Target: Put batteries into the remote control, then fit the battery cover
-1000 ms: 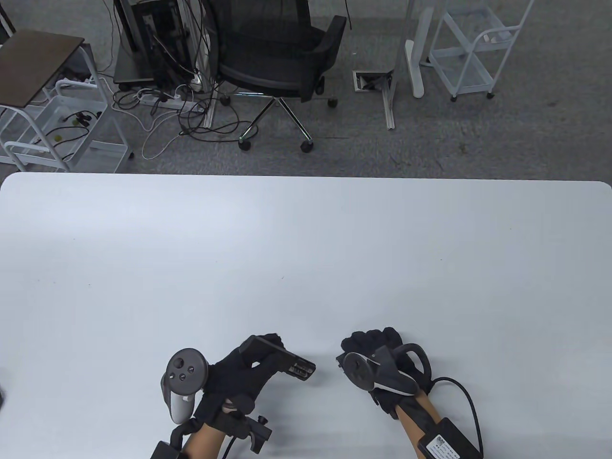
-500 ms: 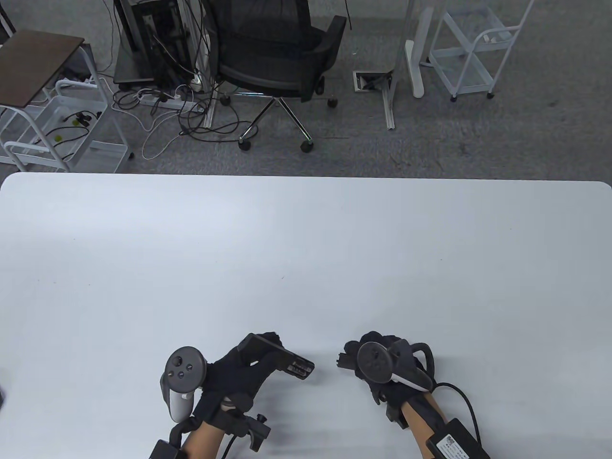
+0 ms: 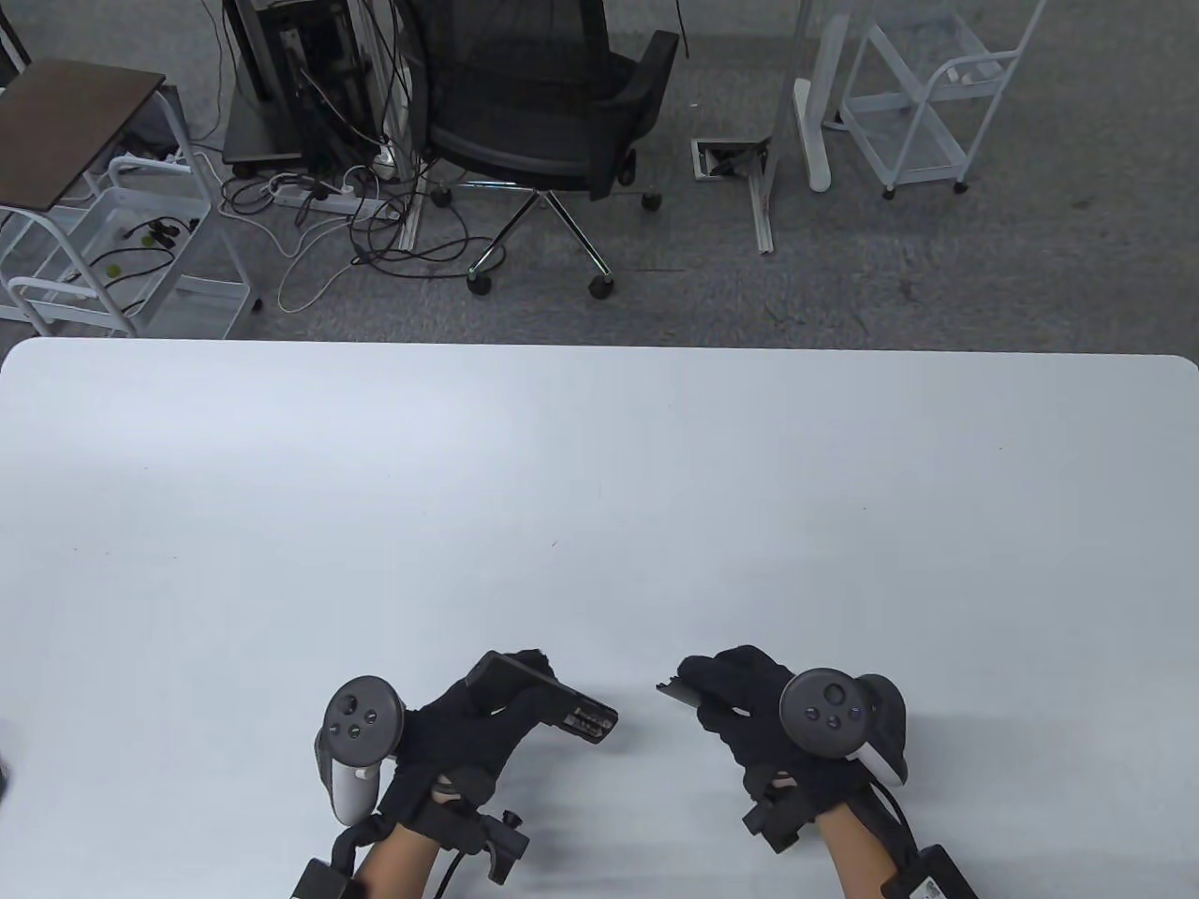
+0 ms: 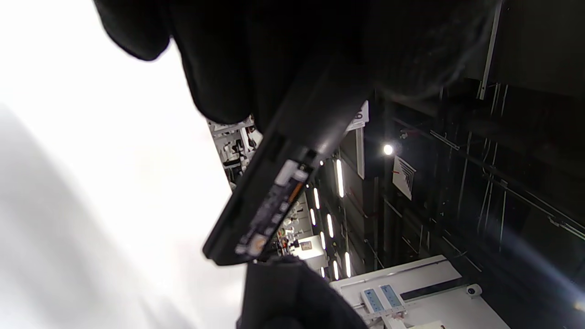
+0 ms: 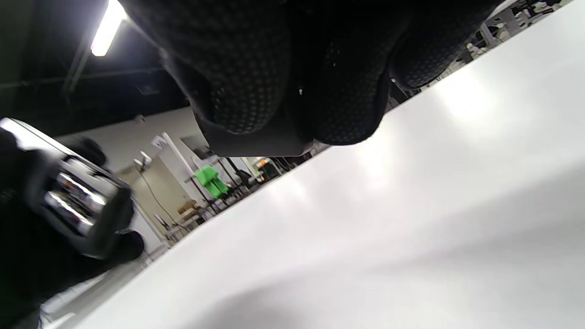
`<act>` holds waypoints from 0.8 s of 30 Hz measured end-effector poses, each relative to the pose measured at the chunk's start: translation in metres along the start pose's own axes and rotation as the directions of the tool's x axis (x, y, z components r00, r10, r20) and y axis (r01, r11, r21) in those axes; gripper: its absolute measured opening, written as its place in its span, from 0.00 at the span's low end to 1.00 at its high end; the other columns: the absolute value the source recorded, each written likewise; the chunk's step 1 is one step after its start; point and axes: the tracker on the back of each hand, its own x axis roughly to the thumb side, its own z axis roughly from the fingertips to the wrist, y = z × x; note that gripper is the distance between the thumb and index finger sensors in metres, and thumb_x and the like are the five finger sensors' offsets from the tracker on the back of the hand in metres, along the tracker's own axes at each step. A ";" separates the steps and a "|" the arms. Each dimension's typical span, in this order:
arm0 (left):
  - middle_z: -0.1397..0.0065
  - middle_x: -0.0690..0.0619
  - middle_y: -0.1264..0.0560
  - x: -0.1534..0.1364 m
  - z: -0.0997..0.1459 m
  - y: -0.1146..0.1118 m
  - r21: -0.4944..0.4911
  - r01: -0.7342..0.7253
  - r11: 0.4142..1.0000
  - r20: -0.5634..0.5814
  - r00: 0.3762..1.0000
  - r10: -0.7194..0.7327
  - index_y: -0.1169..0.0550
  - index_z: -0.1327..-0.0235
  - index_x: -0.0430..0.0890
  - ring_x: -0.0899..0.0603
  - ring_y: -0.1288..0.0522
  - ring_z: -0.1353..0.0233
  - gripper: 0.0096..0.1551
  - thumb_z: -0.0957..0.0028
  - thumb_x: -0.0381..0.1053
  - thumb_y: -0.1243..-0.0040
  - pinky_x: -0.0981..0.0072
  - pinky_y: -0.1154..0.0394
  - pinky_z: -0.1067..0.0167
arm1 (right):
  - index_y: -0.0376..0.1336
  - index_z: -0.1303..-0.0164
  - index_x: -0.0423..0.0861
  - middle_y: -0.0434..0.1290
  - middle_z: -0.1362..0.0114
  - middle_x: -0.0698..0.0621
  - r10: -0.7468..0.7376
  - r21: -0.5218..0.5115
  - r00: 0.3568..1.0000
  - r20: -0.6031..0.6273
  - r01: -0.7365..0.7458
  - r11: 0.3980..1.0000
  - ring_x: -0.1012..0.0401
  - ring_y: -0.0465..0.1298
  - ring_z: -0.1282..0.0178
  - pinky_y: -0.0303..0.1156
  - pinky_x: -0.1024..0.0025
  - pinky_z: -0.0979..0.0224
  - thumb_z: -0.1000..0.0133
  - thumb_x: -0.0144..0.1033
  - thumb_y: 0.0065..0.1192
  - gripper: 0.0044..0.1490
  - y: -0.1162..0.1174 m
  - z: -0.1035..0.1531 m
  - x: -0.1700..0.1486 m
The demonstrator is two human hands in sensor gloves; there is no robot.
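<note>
Remote control (image 3: 562,704), a slim black plastic bar with its battery bay exposed, is gripped by the left hand (image 3: 468,726) above the white table (image 3: 599,487). Right hand (image 3: 749,702) pinches a thin black battery cover (image 3: 676,691) nearby. Grey carpet, a black office chair (image 3: 543,112) and white trolleys (image 3: 927,103) lie beyond.

— What stood beyond the white table (image 3: 599,487)?
— Grey carpet (image 3: 937,281); a black office chair (image 3: 543,112) at twelve o'clock, tangled cables (image 3: 318,206) by a dark equipment rack (image 3: 290,84) at eleven.
— And the sides?
— A white wire cart (image 3: 923,103) at one o'clock, a brown-topped white trolley (image 3: 75,131) at ten. Ceiling strip lights (image 5: 107,27) glowed overhead
</note>
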 end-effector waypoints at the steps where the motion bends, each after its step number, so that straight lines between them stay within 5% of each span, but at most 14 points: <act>1: 0.38 0.56 0.15 0.000 0.000 0.000 -0.002 -0.003 1.000 0.000 1.000 0.003 0.21 0.37 0.56 0.43 0.19 0.31 0.31 0.52 0.67 0.33 0.40 0.31 0.23 | 0.73 0.38 0.47 0.78 0.39 0.46 -0.019 -0.011 1.000 0.019 0.019 1.000 0.50 0.83 0.45 0.70 0.41 0.28 0.57 0.31 0.80 0.33 -0.003 0.002 0.004; 9: 0.38 0.56 0.15 -0.005 -0.002 -0.002 -0.021 -0.090 0.996 -0.030 0.996 0.090 0.22 0.37 0.56 0.43 0.19 0.31 0.31 0.52 0.68 0.34 0.40 0.31 0.23 | 0.71 0.35 0.47 0.77 0.37 0.46 -0.145 0.001 0.984 0.103 0.146 0.989 0.51 0.83 0.45 0.70 0.41 0.28 0.56 0.31 0.79 0.35 -0.010 0.011 0.025; 19: 0.37 0.57 0.16 -0.010 -0.001 -0.010 -0.048 -0.215 0.975 -0.075 0.975 0.211 0.23 0.36 0.57 0.44 0.20 0.30 0.31 0.50 0.68 0.36 0.41 0.31 0.22 | 0.71 0.35 0.46 0.77 0.35 0.44 -0.369 0.016 0.925 0.094 0.370 0.929 0.52 0.85 0.47 0.72 0.42 0.30 0.56 0.30 0.78 0.35 0.008 0.012 0.023; 24: 0.36 0.58 0.16 -0.004 0.001 -0.019 -0.079 -0.193 0.978 -0.050 0.981 0.190 0.24 0.35 0.58 0.45 0.20 0.30 0.31 0.50 0.69 0.36 0.42 0.31 0.22 | 0.71 0.35 0.46 0.77 0.35 0.44 -0.360 0.013 0.927 0.101 0.361 0.932 0.53 0.85 0.48 0.73 0.42 0.30 0.56 0.30 0.79 0.35 0.013 0.014 0.027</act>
